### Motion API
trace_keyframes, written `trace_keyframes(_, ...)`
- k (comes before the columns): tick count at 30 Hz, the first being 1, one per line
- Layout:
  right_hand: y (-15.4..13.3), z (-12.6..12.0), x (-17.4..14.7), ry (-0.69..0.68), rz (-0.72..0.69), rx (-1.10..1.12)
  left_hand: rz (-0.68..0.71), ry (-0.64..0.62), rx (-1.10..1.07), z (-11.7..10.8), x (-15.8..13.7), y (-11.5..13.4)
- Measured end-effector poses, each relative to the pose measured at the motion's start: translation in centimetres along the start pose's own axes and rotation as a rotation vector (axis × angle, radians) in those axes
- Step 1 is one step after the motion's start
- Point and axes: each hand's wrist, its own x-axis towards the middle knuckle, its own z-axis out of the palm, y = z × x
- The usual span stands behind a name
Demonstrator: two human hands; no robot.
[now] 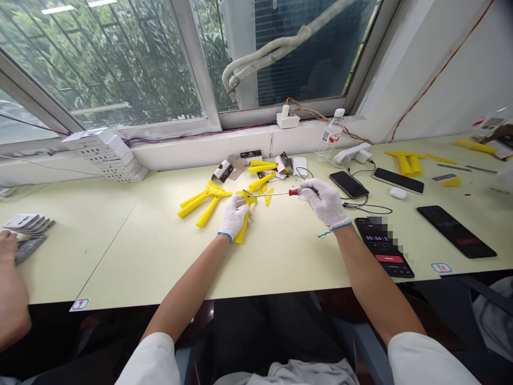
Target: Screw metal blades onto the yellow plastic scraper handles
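My left hand [235, 215], in a white knitted glove, is closed around a yellow plastic scraper [241, 231], its handle pointing toward me. A thin dark metal edge shows at the scraper's head. My right hand [323, 202], also gloved, grips a screwdriver [294, 192] with a red handle. Its shaft runs left, level with the table, and the tip meets the scraper's head; the exact contact is too small to make out. Left of my left hand lie several yellow scrapers [206, 203]. Small yellow plates [269, 197] lie under and beside the screwdriver shaft.
Behind my hands are more yellow scrapers [262, 167] and opened cardboard packaging [223, 171]. Phones [348, 184] and cables lie to the right, with a water bottle [332, 133] by the window. White boxes [108, 155] are stacked back left. Another person's arm [12, 299] rests at far left.
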Motion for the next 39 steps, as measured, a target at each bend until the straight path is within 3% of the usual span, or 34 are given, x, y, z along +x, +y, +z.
trace_keyframes(3, -0.3, -0.2, -0.1, 0.007, 0.02, -0.072, 0.005, -0.017, 0.011, -0.2, 0.0, 0.0)
trace_keyframes(10, -0.1, -0.1, 0.1, -0.07, 0.023, 0.083, -0.007, -0.024, 0.001, -0.6, 0.3, 0.1)
trace_keyframes(15, 0.6, 0.1, 0.3, 0.028, -0.083, 0.08, -0.008, -0.02, 0.021, -0.4, 0.1, -0.1)
trace_keyframes(23, -0.6, 0.3, 0.1, -0.029, 0.089, -0.018, -0.004, 0.012, 0.044, -0.8, 0.4, 0.0)
trace_keyframes(32, -0.7, 0.1, 0.2, -0.151, 0.052, 0.005, -0.027, 0.011, 0.027, -1.3, 0.8, 0.0)
trace_keyframes(39, 0.0, 0.2, 0.0, -0.131, 0.114, -0.012, -0.011, 0.011, 0.064, -1.3, 0.7, 0.5)
